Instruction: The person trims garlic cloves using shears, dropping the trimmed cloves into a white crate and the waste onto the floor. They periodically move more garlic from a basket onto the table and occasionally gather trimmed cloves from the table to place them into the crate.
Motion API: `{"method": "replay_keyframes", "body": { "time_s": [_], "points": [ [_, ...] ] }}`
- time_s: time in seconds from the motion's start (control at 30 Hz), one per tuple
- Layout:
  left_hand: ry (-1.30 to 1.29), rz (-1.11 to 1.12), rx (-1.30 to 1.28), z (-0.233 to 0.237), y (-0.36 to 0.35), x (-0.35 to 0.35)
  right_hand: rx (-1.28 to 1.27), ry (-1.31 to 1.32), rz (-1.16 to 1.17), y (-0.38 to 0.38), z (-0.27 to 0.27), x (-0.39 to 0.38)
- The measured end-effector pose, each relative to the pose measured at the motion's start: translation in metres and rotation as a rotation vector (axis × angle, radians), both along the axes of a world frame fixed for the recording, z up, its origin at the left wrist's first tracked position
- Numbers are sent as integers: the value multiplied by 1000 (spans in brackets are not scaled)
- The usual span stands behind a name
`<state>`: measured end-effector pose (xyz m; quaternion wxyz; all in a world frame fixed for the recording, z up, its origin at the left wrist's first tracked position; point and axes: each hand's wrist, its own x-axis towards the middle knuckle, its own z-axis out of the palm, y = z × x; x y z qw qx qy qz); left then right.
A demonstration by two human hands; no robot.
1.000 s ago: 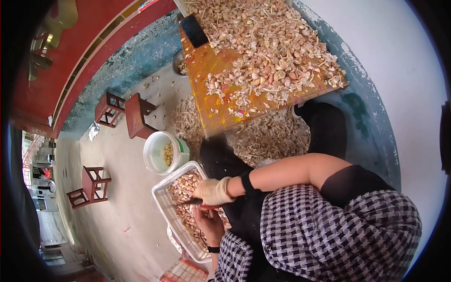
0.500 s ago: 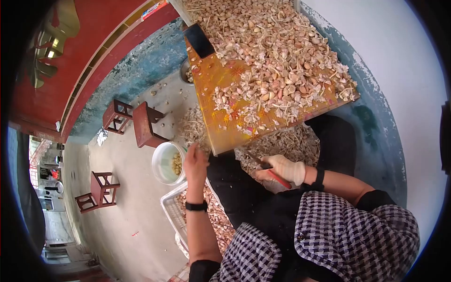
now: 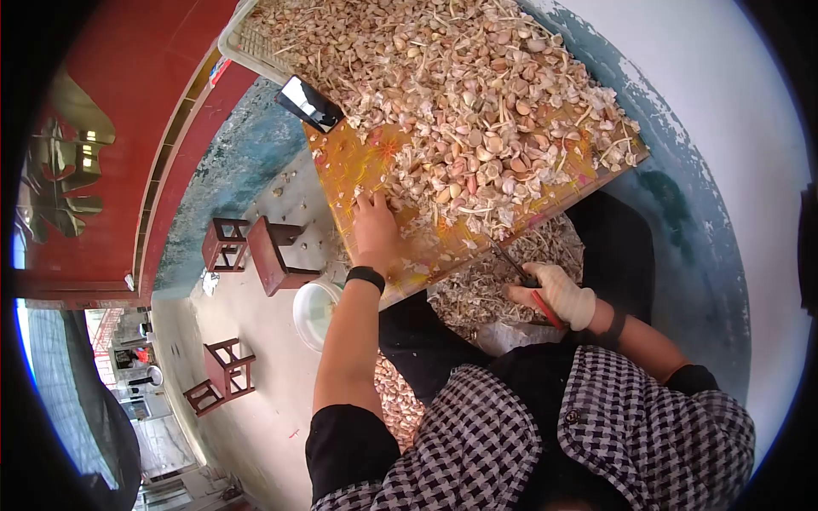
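My left hand reaches over the yellow patterned tabletop, bare, with a black band on the wrist. Its fingers stretch forward at the left edge of a heap of garlic cloves and papery skins; nothing shows in its grasp. In a pale glove, my right hand grips red-handled scissors below the table's near edge. The thin dark blades point up toward that edge. Under them, garlic skins and stalks are piled between my legs.
A black phone lies at the table's left edge beside a white basket. Down to the left stand a white bucket and a container of cloves, partly hidden by my arm. Wooden stools are on the floor.
My left hand has moved from beside the bucket up onto the tabletop. My right hand still holds the scissors, slightly farther right and up. The whole view has shifted.
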<state>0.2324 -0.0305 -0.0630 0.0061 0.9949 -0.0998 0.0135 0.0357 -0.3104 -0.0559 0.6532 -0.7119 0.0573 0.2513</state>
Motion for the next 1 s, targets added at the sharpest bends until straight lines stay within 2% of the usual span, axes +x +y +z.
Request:
{"method": "replay_keyframes", "body": {
  "time_s": [0.03,0.07,0.17,0.23,0.3,0.4,0.47,0.5,0.57,0.63,0.73,0.77,0.83,0.9,0.93,1.0],
  "points": [
    [-4,39,-15,1,-1,-1,54,17,-35,3,-6,1],
    [-8,102,-148,2,-2,0,41,27,-7,0,-11,-1],
    [58,192,-221,3,0,15,144,87,-49,-3,4,2],
    [60,144,-193,0,8,21,313,82,-98,-3,-24,2],
    [39,101,-207,-2,14,22,197,5,-145,-2,-14,-5],
    [-21,88,-328,-4,20,22,362,27,-284,4,-4,-9],
    [-39,137,-450,-15,28,22,156,49,-190,-4,10,-10],
    [-10,230,-678,-14,26,16,53,64,-139,-7,17,-12],
    [36,420,-1135,-6,26,9,65,47,-166,-8,11,-17],
    [124,484,-1554,-2,40,7,114,78,-200,-9,16,-15],
    [280,443,-2209,-2,53,-2,197,188,-280,-9,13,-16],
    [336,392,-2432,-2,56,-5,181,139,-271,-9,12,-15],
    [513,313,-2605,5,55,-17,146,42,-251,-5,17,-11],
    [734,191,-2807,10,46,-30,189,112,-214,-5,24,-7],
    [896,5,-2780,19,40,-37,176,109,-176,-6,25,-4],
    [710,214,-2723,39,20,-55,106,53,-111,-7,32,1]
  ]
}}
